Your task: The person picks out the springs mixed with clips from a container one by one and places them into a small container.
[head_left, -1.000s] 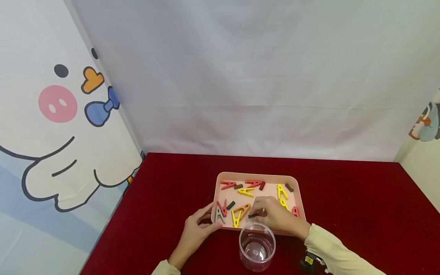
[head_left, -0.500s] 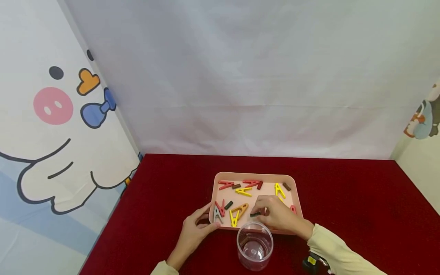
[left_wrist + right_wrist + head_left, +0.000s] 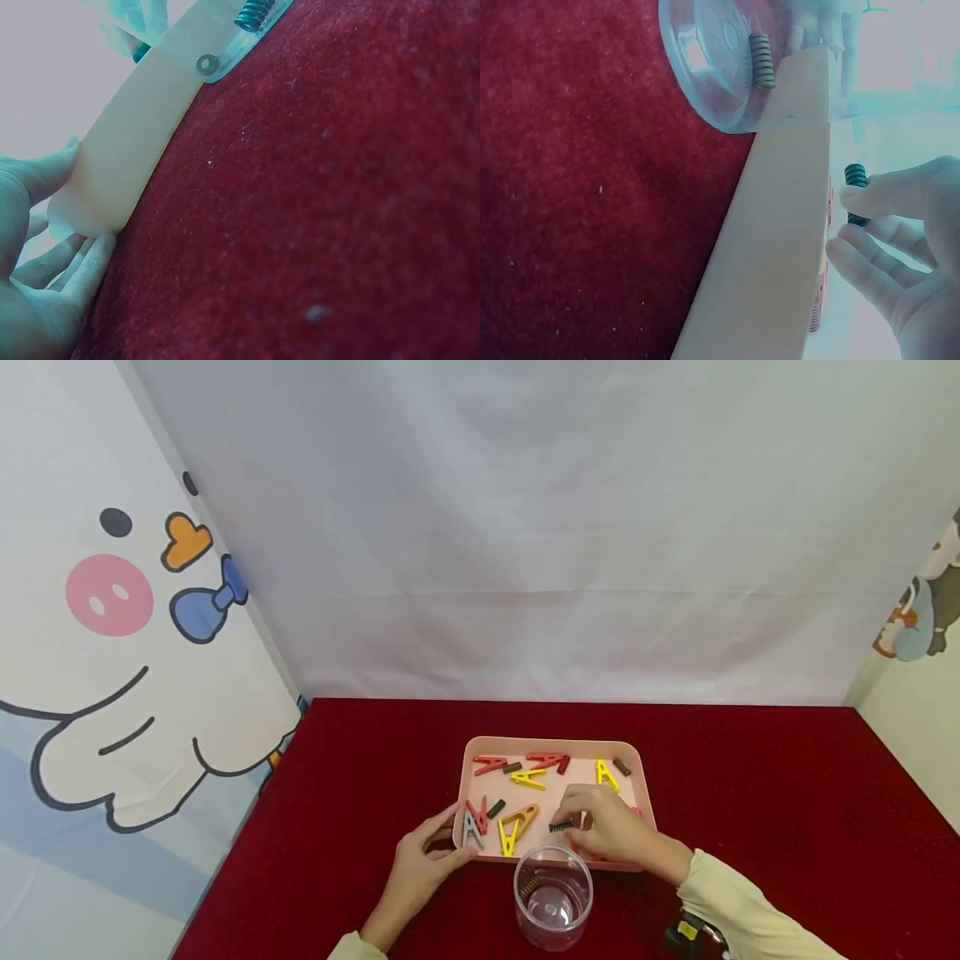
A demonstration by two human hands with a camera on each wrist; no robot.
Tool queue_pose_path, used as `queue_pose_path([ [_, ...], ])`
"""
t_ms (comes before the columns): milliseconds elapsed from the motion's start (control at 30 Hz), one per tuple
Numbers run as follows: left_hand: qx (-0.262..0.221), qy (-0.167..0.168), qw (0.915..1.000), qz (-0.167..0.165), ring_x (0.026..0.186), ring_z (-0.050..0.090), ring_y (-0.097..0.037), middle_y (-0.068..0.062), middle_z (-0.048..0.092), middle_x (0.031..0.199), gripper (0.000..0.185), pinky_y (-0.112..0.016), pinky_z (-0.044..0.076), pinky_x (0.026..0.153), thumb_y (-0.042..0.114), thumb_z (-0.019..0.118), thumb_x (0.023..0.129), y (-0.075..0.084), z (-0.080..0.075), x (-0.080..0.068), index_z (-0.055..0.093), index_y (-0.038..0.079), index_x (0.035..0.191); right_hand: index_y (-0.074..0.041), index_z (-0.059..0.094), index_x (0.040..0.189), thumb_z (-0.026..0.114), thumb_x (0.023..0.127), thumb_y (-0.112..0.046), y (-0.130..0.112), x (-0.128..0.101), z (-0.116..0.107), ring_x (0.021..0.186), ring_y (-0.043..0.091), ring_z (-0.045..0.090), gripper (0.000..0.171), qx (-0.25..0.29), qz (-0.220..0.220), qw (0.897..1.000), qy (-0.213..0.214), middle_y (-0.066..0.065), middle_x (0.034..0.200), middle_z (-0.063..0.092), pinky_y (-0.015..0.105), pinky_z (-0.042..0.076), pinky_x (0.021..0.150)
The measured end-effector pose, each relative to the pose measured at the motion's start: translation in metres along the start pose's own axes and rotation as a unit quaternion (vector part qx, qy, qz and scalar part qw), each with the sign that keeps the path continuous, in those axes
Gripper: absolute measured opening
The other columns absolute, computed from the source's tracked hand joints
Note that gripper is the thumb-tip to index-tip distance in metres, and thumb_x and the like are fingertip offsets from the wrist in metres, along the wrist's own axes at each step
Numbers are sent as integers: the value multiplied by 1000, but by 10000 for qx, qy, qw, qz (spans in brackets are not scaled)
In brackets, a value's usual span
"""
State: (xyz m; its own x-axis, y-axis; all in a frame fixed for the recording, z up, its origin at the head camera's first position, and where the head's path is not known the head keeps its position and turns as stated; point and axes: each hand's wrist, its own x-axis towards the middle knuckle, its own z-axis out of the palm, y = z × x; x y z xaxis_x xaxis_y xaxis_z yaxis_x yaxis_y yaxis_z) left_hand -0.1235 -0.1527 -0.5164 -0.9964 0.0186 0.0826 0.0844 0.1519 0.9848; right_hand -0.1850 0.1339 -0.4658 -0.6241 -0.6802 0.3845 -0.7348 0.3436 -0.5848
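In the head view my left hand (image 3: 420, 864) holds the near left corner of a pink tray (image 3: 555, 745), thumb at the near rim and fingers against the side. Over the tray's near half, my right hand (image 3: 611, 828) pinches a dark green coil spring (image 3: 856, 174) between thumb and fingers. A clear round jar (image 3: 552, 935) stands just in front of the tray, with a brown spring (image 3: 762, 61) inside. Around the right hand lie clip halves: an orange one (image 3: 528, 816), a yellow one (image 3: 507, 839) and red ones partly hidden beneath the hand.
Farther back in the tray are red clip pieces (image 3: 490, 764), yellow ones (image 3: 528, 779) and several loose springs (image 3: 621, 767). A grey clip piece (image 3: 471, 831) lies near the left hand. The tray and jar stand on a dark red cloth (image 3: 750, 793), with a white curtain (image 3: 562, 527) behind.
My right hand has shifted slightly right over the tray, still pinching the green spring and covering more of the yellow clip pieces. The left hand stays at the tray corner. The head view has turned a little.
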Motion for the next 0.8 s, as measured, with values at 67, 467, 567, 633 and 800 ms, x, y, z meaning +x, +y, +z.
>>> queue_pose_path([
  [67,-1,-9,10000,3,108,57,-32,-17,57,124,64,-24,54,76,9,79,77,1,0,0,54,11,135,-7,73,82,72,68,10,-1,-1,-1,68,10,56,22,-25,-36,10000,21,-1,77,62,26,52,54],
  [467,112,-77,9999,-1,106,57,-39,-24,56,120,62,-25,54,76,5,78,77,35,0,-9,53,1,134,-10,73,83,74,69,9,-5,-4,-7,69,9,55,24,-139,-85,9998,72,-5,78,61,24,51,54],
  [567,93,-68,9999,15,106,57,-38,-24,57,120,62,-25,54,75,5,78,77,34,0,-8,53,1,134,-10,73,83,75,69,9,-6,-4,-8,69,9,55,24,-121,-93,9998,84,-5,79,61,26,52,53],
  [633,95,-71,9999,18,106,57,-38,-24,57,120,62,-25,54,75,5,78,77,34,0,-9,53,1,134,-10,73,83,75,70,9,-7,-5,-9,70,9,55,24,-98,-102,9999,93,-5,79,61,26,52,53],
  [800,136,-80,9999,5,106,57,-39,-25,57,119,62,-24,54,75,5,78,77,34,0,-8,52,0,134,-11,73,82,75,69,9,-10,-5,-11,71,9,55,24,-102,-146,9997,154,-5,79,61,24,51,53],
])
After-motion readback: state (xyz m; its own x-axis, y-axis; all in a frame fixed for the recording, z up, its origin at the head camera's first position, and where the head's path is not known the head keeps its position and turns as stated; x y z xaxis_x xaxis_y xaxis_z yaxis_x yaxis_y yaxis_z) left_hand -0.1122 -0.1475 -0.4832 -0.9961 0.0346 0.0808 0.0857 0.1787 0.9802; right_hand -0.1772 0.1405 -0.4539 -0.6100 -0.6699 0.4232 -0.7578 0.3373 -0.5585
